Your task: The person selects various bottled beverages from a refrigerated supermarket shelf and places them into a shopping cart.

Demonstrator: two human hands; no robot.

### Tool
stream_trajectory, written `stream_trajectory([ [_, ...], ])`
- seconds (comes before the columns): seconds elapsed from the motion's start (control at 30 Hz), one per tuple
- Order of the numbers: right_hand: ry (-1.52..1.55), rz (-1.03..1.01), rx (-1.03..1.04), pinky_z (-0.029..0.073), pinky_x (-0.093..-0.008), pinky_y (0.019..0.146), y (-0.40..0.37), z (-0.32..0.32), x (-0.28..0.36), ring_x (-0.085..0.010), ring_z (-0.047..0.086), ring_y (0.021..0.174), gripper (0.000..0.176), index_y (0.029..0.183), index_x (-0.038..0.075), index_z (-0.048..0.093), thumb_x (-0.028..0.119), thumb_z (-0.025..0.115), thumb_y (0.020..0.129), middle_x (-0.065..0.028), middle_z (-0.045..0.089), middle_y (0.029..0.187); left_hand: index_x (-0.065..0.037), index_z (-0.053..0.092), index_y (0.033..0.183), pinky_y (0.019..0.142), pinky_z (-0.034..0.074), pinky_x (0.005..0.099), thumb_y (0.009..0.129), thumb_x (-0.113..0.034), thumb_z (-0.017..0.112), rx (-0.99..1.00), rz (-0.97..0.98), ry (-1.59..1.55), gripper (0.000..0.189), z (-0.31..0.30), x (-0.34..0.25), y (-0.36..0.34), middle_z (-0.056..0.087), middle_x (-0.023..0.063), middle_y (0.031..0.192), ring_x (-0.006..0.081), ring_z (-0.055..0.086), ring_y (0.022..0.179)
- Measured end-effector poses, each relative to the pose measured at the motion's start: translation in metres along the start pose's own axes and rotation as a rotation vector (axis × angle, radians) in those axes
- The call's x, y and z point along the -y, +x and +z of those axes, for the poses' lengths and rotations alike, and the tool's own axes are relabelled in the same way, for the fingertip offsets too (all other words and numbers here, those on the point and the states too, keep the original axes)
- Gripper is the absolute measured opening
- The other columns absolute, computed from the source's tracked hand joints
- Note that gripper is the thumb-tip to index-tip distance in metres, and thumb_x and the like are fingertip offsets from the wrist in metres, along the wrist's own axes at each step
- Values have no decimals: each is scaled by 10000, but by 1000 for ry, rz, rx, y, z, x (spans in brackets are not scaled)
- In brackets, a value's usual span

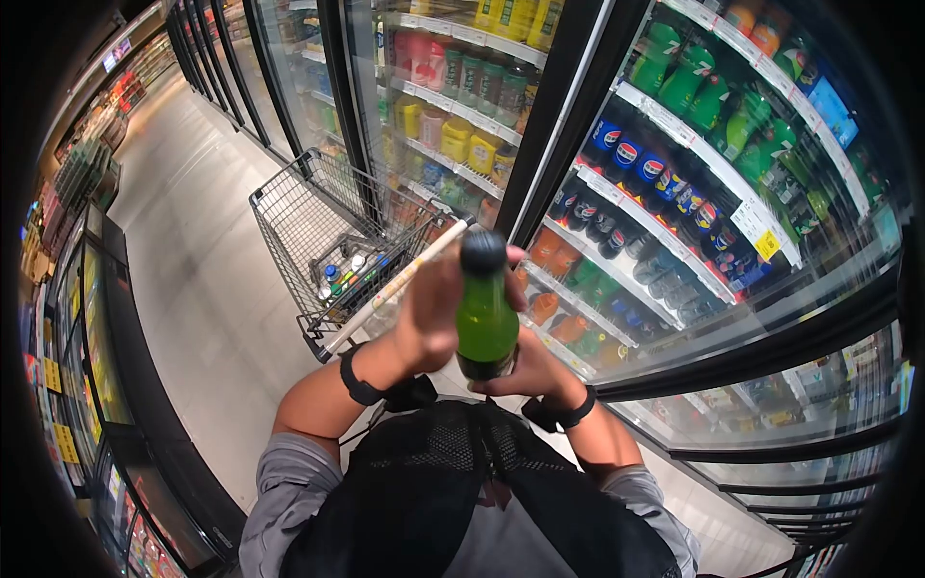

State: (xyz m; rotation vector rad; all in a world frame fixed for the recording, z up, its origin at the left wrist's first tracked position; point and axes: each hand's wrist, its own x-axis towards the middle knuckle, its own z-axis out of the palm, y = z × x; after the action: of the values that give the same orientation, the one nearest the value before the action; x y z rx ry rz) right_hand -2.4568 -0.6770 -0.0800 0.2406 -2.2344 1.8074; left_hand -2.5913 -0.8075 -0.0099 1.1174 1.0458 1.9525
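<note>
1. Head view, grip: my right hand (525, 364) is closed on the lower part of the green bottle (487, 323), thumb near its base; my left hand (424, 313) is at the bottle's left side, blurred, so I can't tell how far it's closed; fingertips show past the right side near the neck, owner unclear.
2. Bottle: in front of my chest; black cap (483, 254) on, toward the camera; label partly visible low down, too blurred to read.
3. Left of it: shopping cart (313, 207), its pale handle (385, 289) running close behind my left hand; a few packaged items (345, 274) in the basket.
4. Right of it: glass-door cooler (674, 106); shelves hold green bottles up top, Pepsi bottles (650, 168) below; black door frame (559, 135) stands beyond the cap.
5. Both wrists: dark bands.
</note>
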Motion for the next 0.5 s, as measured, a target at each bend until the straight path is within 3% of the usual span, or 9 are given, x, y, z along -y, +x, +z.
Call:
stream_trajectory([
  [0.03, -366, -242, 11, 492, -336, 924, 4, -8, 0, -231, 626, 1046, 609, 1229, 42, 599, 204, 863, 705, -90, 636, 1124, 58, 526, 1282, 884, 530, 411, 1022, -600, 326, 132, 108, 52, 735, 1, 4, -4, 674, 172, 961, 266, 666, 951],
  [0.07, -365, -238, 7, 492, -336, 924, 6, -14, -1, -231, 626, 1046, 609, 1229, 42, 599, 204, 863, 705, -90, 636, 1124, 50, 565, 1256, 918, 523, 430, 1023, -632, 315, 264, 217, 104, 763, 1, 7, -5, 678, 178, 989, 279, 661, 992],
  [0.1, -593, -257, -120, 507, -365, 907, 8, -20, -1, -271, 635, 1036, 584, 1186, 56, 620, 185, 869, 674, -114, 639, 1120, 24, 621, 1191, 977, 493, 471, 1017, -676, 174, 258, 332, 437, 849, 0, -1, -6, 677, 194, 1066, 323, 658, 1032],
  [0.13, -820, -272, -248, 523, -395, 889, 12, -27, 1, -311, 645, 1026, 560, 1143, 70, 640, 166, 874, 644, -138, 641, 1116, 24, 621, 1191, 977, 493, 471, 1017, -676, 174, 260, 329, 434, 849, 0, 1, -5, 677, 194, 1066, 323, 658, 1032],
  [0.2, -792, -271, -473, 538, -428, 843, 21, -42, 26, -347, 646, 983, 542, 1115, 79, 639, 128, 856, 621, -146, 643, 1107, 16, 618, 1131, 1013, 464, 498, 978, -709, 22, 162, 583, 333, 952, -4, 10, -1, 666, 211, 1096, 358, 642, 1070],
  [0.23, -889, -403, -543, 532, -423, 837, 25, -52, 31, -340, 647, 973, 514, 1128, 93, 640, 79, 814, 645, -148, 643, 1094, 22, 589, 1101, 1015, 459, 508, 950, -743, 17, 53, 548, 225, 967, -2, 13, -5, 659, 224, 1078, 364, 635, 1081],
  [0.4, -1207, -381, -649, 522, -450, 848, 28, -85, 66, -385, 602, 1033, 641, 1191, 113, 646, -37, 713, 572, -165, 606, 1143, 29, 489, 1172, 1028, 451, 518, 972, -737, 159, -165, 489, 151, 858, -7, 25, -3, 653, 247, 1087, 369, 629, 1115],
  [0.47, -1196, -346, -615, 528, -441, 857, 26, -85, 71, -377, 621, 1014, 656, 1205, 109, 641, 11, 752, 566, -157, 633, 1134, 23, 466, 1198, 1035, 452, 513, 992, -710, 209, -233, 418, 160, 804, -10, 21, 1, 655, 246, 1095, 367, 632, 1120],
  [0.5, -1006, -219, -482, 531, -430, 862, 23, -83, 72, -372, 634, 1013, 669, 1216, 104, 635, 58, 792, 568, -151, 648, 1128, 14, 450, 1212, 1037, 457, 508, 1015, -666, 220, -195, 426, 82, 745, -15, 18, 7, 653, 247, 1114, 367, 636, 1118],
])
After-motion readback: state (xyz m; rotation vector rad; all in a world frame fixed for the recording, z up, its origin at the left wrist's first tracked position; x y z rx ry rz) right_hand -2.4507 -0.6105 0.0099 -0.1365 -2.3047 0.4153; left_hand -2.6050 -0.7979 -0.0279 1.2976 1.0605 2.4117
